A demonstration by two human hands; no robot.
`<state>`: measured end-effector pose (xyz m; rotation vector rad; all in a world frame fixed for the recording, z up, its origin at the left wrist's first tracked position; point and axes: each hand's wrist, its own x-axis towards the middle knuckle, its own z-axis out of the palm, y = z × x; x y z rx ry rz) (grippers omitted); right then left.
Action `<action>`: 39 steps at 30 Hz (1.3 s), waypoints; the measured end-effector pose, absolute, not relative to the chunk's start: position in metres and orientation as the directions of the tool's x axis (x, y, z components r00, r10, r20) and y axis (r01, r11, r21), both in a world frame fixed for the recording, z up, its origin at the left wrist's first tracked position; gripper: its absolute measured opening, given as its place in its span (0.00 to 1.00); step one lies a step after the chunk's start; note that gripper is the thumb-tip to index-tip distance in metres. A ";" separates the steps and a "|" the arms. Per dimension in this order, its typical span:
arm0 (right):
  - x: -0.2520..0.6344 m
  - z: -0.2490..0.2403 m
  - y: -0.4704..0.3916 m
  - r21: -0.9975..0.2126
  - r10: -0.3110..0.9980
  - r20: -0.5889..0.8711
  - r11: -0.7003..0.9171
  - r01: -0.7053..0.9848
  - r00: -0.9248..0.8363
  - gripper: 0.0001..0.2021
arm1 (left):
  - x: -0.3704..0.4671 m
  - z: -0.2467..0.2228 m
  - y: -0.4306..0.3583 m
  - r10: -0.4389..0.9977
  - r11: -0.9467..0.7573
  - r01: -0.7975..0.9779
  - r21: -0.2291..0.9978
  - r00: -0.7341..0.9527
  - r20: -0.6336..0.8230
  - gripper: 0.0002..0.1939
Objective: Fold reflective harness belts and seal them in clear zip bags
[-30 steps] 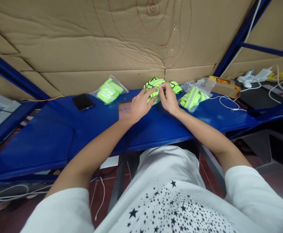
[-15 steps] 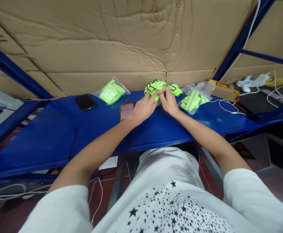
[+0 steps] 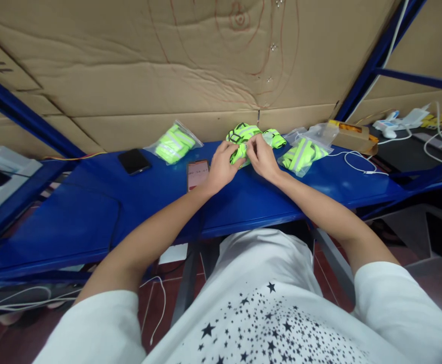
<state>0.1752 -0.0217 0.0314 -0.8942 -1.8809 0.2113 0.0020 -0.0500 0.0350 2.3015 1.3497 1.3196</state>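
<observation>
Near the back of the blue table, a bundle of yellow-green reflective straps lies against the cardboard. My left hand is closed on a folded part of the neon straps, its thumb and fingers around it. My right hand touches the right side of that part with fingers pinched together; what they grip is too small to make out. To the left lies a clear bag with folded neon straps inside. Another clear bag with neon straps lies right of my right hand.
A lit phone lies beside my left wrist, a dark phone farther left. An open box, white cables and a white device are at the right. Cardboard stands behind the blue table.
My left hand has shifted slightly and curled more around the neon straps, which show more between my hands. The right hand stays nearly in place. The view has moved slightly.
</observation>
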 end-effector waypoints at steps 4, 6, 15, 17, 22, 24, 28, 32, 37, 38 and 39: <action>0.177 0.032 -0.023 -0.475 0.637 0.697 0.754 0.454 -0.329 0.17 | -0.001 0.033 -0.048 0.775 -0.578 0.590 0.564 0.178 0.607 0.13; 0.180 0.036 -0.023 -0.461 0.616 0.690 0.779 0.426 -0.380 0.17 | -0.003 0.033 -0.046 0.748 -0.605 0.578 0.548 0.176 0.640 0.12; 0.200 0.055 -0.011 -0.247 0.421 0.655 0.904 0.349 -0.628 0.15 | -0.013 0.031 -0.032 0.591 -0.721 0.642 0.262 0.371 0.716 0.15; 0.202 0.046 -0.002 -0.302 0.432 0.597 0.902 0.309 -0.676 0.27 | -0.013 0.028 -0.031 0.584 -0.729 0.642 0.238 0.402 0.705 0.16; 0.208 0.023 0.022 -0.279 0.593 0.466 0.802 0.527 -0.656 0.50 | -0.012 0.026 -0.034 0.538 -0.772 0.618 0.149 0.509 0.672 0.15; 0.210 0.020 0.026 -0.254 0.604 0.426 0.795 0.551 -0.674 0.44 | -0.011 0.027 -0.035 0.515 -0.788 0.609 0.093 0.569 0.641 0.15; 0.207 0.020 0.021 -0.203 0.572 0.446 0.814 0.545 -0.688 0.36 | -0.012 0.027 -0.033 0.514 -0.778 0.627 0.044 0.595 0.619 0.14; 0.200 0.018 0.013 -0.222 0.552 0.496 0.827 0.516 -0.671 0.37 | -0.012 0.027 -0.033 0.528 -0.762 0.647 0.027 0.596 0.605 0.15; 0.194 0.012 0.006 -0.268 0.583 0.537 0.803 0.532 -0.609 0.34 | -0.010 0.027 -0.039 0.523 -0.768 0.640 0.021 0.609 0.596 0.16; 0.193 0.011 0.004 -0.282 0.593 0.548 0.795 0.538 -0.590 0.33 | -0.009 0.027 -0.040 0.521 -0.770 0.637 0.026 0.605 0.602 0.16; 0.192 0.010 0.003 -0.298 0.603 0.558 0.786 0.541 -0.570 0.33 | -0.009 0.027 -0.040 0.519 -0.772 0.635 0.035 0.597 0.611 0.17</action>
